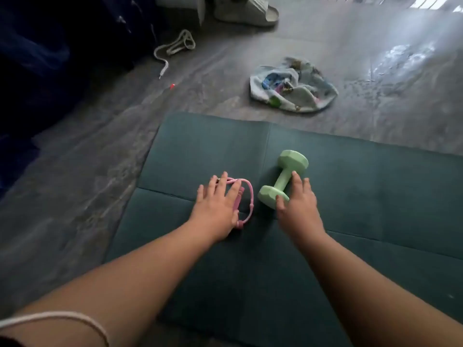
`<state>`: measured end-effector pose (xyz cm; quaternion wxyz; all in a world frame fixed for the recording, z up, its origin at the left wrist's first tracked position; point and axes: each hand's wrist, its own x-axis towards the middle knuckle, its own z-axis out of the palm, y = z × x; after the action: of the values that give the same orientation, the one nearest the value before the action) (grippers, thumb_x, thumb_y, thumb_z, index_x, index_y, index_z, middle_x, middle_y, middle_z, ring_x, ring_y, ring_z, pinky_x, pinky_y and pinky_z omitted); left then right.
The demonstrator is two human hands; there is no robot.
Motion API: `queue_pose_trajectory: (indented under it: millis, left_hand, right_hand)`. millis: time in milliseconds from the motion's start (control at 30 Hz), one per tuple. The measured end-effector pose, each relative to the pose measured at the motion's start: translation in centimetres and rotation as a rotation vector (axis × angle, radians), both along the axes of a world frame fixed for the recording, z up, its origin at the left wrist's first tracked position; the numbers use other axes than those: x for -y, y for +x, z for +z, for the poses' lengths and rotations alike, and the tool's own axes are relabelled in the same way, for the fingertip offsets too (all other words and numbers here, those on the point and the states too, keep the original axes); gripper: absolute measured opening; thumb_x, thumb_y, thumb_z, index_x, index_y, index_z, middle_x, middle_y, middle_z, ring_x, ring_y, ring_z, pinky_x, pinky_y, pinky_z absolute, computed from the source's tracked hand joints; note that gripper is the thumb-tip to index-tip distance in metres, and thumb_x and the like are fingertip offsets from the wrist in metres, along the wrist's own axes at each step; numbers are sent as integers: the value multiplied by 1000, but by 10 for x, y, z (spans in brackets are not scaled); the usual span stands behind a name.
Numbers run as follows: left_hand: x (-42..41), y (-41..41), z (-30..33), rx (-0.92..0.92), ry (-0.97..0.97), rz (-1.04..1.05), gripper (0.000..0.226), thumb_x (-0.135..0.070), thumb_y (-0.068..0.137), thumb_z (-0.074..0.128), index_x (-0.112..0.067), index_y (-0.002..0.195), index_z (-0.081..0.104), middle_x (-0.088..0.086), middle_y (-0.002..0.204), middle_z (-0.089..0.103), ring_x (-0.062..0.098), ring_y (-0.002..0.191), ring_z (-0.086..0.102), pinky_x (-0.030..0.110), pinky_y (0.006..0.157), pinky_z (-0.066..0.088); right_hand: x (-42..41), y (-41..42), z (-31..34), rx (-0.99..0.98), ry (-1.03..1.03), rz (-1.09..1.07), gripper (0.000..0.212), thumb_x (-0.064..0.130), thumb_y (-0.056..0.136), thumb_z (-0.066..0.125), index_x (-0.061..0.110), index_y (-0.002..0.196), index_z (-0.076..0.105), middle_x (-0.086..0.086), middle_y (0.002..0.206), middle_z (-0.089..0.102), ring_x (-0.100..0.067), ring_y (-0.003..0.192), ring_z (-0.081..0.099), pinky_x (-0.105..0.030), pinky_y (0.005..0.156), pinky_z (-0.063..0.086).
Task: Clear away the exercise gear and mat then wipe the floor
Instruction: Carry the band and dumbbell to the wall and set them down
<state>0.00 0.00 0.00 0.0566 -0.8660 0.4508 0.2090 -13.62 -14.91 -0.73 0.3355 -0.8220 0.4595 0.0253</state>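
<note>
A dark green folding mat (363, 196) lies on the grey floor. On it sit a pink resistance band (246, 196) and a light green dumbbell (284, 180). My left hand (216, 204) lies flat over the pink band with its fingers spread and straight. At the dumbbell's near end is my right hand (298, 204): its fingers reach over the handle and its thumb touches the near head, but they are not closed round it. A crumpled patterned cloth (293, 86) lies on the floor beyond the mat.
A white cable (172, 47) lies coiled on the floor at the upper left, beside dark blue fabric (50, 58). A pale slipper (248, 11) stands at the top. The floor at the upper right (400, 61) looks wet and shiny.
</note>
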Motion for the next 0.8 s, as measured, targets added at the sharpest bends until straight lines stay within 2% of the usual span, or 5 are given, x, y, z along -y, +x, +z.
queue_pose_trajectory:
  millis: [267,400,567,733,800]
  left_hand:
    - [16,-2,-64,-64,117,-57,104,-74,78,57,-34,153,-2,3,159,-30,28,147,-25,64,113,20]
    - [9,-11,-68,-70,128,-56,88,-56,84,63,-29,152,15,4,163,-18,28,150,-9,54,109,33]
    - [4,-4,-77,-40,-39,-26,71,-23,87,59,-22,147,21,5,153,18,27,140,20,39,101,46]
    - [5,0,-76,-147,-186,83,69,-1,84,51,-24,144,26,-3,142,32,21,133,30,37,96,47]
    - [4,1,-72,-177,-203,125,72,3,80,51,-25,143,28,-6,139,36,20,132,31,37,94,45]
  right_hand:
    - [36,43,-41,-97,117,-36,46,39,95,43,34,140,39,-19,125,54,-38,112,55,-41,90,44]
    - [42,56,-34,-77,287,-91,51,23,88,48,31,139,47,-15,128,53,-32,109,55,-35,90,45]
    - [49,54,-44,128,452,-497,34,5,82,57,17,110,41,-6,97,50,-27,90,50,-36,78,43]
    - [59,50,-53,213,680,-670,65,14,57,73,5,117,49,-16,109,61,-35,98,62,-52,89,52]
    - [60,43,-56,267,789,-683,42,9,58,69,4,100,61,-18,100,67,-36,95,66,-54,89,53]
